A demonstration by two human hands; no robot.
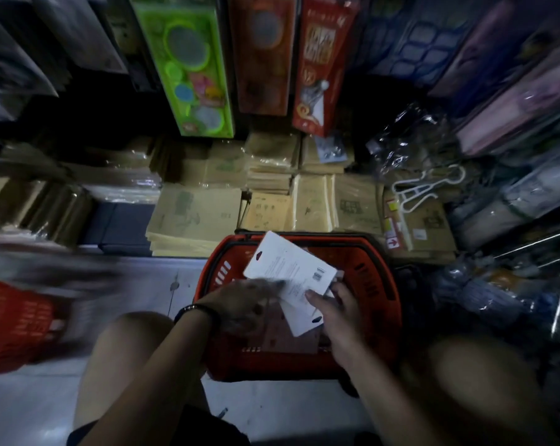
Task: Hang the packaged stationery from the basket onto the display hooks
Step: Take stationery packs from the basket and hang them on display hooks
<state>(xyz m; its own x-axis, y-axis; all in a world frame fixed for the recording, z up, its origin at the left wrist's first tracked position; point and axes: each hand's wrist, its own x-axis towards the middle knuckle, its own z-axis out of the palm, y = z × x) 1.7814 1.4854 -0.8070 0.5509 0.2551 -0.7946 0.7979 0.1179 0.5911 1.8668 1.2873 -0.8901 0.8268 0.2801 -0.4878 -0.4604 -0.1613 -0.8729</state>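
Here my right hand [336,313] pinches a white pack [288,268] over the red basket [368,284], thumb pressed on its printed face near the barcode and the other fingers curled out of sight behind its lower edge. The pack tilts up and away from that hand, its hang slot at the far left corner. A second white pack [304,320] lies just under my thumb, its slot end pointing back toward me; I cannot tell whether my right hand grips it too or whether it only rests on the pink cards [278,336] in the basket. My left hand [240,304] is just beside my right, over the basket's left half, blurred, with the fingers reaching to the first pack's lower left edge; I cannot tell if it is closed on anything. A dark band [195,312] circles that wrist. The basket sits on the pale floor [47,407] between my bare knees, below both hands. Beyond my hands, past the basket's far rim, lie stacks of tan notebooks [195,217], and above those hang a green toy box [188,66] and a red box [320,66]. Far off to the left of my left hand stands another red basket [14,323], blurred. To the right of my right hand are clear-wrapped goods and a white hanger [423,188] on the cartons.
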